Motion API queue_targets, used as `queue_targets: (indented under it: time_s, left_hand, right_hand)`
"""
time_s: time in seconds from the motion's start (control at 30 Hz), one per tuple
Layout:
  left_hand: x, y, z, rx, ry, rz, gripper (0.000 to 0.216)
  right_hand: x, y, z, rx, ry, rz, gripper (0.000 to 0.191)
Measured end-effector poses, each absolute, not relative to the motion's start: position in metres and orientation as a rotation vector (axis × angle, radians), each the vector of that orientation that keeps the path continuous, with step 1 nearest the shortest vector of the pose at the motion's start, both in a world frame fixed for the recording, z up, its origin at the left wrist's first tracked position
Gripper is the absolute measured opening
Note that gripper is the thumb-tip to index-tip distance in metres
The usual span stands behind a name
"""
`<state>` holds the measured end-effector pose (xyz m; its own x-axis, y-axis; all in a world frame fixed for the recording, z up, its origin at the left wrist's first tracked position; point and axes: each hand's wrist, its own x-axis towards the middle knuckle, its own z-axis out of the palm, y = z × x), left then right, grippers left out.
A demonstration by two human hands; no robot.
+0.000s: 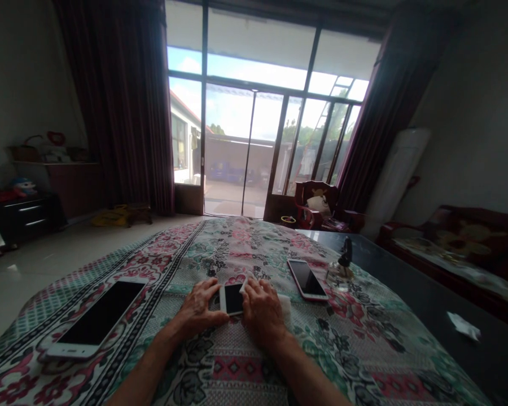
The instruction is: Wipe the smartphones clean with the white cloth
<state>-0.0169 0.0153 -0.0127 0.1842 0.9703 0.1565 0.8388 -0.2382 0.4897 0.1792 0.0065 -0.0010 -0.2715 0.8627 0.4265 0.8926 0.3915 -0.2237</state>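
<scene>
Head view: the left hand and right hand flank a small phone lying flat on the flowered cloth, its long axis pointing away from the person. It sits between the hands, equally near both. The left fingers curl against its left edge, thumb along the near end. The right fingers, held together, bend over its right edge atop a white wipe (whether they pinch it, I cannot tell). The phone has glossy dark glass and a white rim. Farther out lie a big phone, a pink-edged phone and a glass bottle.
</scene>
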Motion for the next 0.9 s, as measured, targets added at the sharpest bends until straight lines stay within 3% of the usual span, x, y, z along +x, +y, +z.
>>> queue_targets:
  time_s: [0.23,0.57,0.73,0.9]
  left_hand:
    - [-0.017,0.015,-0.013,2.222,1.72,0.676,0.068]
    - [-0.016,0.008,0.0,2.204,1.73,0.525,0.074]
    - [-0.018,0.009,-0.001,2.204,1.7,0.492,0.083]
    - [-0.02,0.01,-0.001,2.175,1.68,0.539,0.077]
  right_hand:
    - [0.16,-0.009,0.004,-1.174,-2.353,0.031,0.029]
    - [0.201,0.01,0.007,-1.587,-2.046,-0.115,0.03]
    - [0.181,-0.013,0.013,-1.323,-2.244,-0.025,0.024]
    - [0.175,-0.02,0.015,-1.162,-2.344,0.019,0.019]
